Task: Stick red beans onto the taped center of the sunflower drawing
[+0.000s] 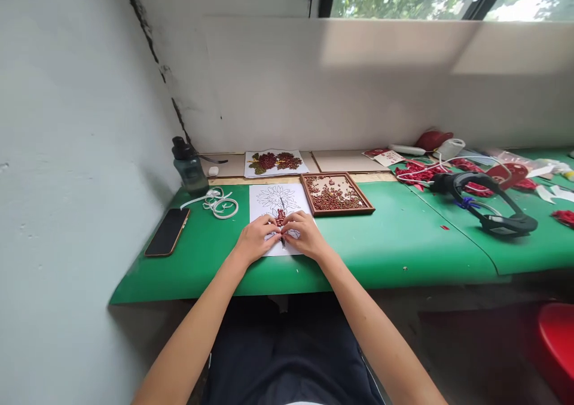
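Note:
A white sheet with a line-drawn flower (257,204) lies on the green table in front of me. Small red-brown beans (280,215) cover a patch in the middle of the drawing. My left hand (259,237) rests on the lower left of the sheet, its fingers curled in toward the patch. From the other side my right hand (305,234) meets it, fingertips pinched close to the left ones just below the beans. Whatever small thing lies between the fingertips is too tiny to make out. Behind the right hand stands a wooden tray (345,212) of loose beans.
A finished bean picture (277,163) lies at the back. On the left are a phone (167,232), a coiled white cable (224,206) and a dark bottle (191,168). A black headset (488,201) and red material (417,173) lie on the right. A red stool (558,339) stands below.

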A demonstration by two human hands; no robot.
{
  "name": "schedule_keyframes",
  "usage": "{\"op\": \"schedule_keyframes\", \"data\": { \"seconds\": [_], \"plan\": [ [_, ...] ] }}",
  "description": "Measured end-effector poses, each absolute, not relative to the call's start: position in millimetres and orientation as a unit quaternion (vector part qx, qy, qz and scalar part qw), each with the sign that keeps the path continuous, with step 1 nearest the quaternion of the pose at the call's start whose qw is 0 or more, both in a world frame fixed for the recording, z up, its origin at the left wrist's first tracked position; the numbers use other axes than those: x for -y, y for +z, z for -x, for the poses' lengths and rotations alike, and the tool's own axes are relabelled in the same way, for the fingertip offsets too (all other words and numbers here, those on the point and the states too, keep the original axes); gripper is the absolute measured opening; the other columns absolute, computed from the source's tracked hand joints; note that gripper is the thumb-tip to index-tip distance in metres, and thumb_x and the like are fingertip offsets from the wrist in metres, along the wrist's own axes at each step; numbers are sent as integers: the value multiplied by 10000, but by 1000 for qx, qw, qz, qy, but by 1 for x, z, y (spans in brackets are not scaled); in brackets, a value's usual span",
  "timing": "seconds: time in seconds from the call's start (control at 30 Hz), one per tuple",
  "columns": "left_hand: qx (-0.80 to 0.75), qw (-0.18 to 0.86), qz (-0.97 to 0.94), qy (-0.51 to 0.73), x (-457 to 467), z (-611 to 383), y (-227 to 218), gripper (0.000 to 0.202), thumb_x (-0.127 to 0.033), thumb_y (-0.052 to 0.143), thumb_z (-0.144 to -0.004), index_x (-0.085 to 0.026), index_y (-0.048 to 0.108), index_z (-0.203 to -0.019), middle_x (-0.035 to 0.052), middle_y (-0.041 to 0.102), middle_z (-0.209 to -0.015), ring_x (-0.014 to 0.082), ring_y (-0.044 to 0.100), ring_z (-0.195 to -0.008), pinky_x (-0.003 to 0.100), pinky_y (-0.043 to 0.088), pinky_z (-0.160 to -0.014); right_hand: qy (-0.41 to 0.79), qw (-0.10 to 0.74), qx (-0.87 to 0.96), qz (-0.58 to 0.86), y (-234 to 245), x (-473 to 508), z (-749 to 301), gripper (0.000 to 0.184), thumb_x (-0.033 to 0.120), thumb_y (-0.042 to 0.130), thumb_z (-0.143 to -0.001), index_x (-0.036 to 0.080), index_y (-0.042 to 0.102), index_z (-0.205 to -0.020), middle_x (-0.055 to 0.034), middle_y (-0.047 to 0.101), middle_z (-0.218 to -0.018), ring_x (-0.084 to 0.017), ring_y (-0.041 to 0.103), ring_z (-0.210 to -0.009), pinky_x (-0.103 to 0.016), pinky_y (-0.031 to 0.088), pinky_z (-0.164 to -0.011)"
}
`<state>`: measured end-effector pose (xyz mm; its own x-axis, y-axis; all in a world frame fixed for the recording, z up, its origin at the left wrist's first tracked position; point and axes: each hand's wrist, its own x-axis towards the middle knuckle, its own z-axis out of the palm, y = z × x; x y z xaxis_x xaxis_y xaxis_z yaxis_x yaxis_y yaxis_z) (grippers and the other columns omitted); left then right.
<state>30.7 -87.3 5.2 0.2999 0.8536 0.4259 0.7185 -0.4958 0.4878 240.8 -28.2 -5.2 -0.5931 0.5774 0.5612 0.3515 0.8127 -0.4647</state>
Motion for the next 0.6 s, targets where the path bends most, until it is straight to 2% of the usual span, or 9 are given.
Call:
{"op": "schedule_keyframes", "data": {
  "seconds": [0.27, 0.6],
  "plan": [
    [-494, 110, -793, 339, 88, -31, 4, 103, -275, 662, -990, -260, 761, -1015, 24, 688, -1113, 172, 684, -1038, 287, 553, -839, 153, 350, 883, 273, -6, 28, -242, 67, 238, 720, -939, 264, 763, -895, -62, 752, -1048, -260, 626, -1032, -470, 501, -931],
    [-501, 128, -780, 353, 90, -29, 10, 125, -242, 652, -986, -273, 748, -1060, 12, 696, -1126, 163, 705, -1026, 274, 568, -817, 160, 374, 871, 275, 0, 30, -244, 83, 277, 714, -947, 268, 744, -871, -56, 753, -1005, -257, 643, -993, -479, 512, -926]
  ]
}}
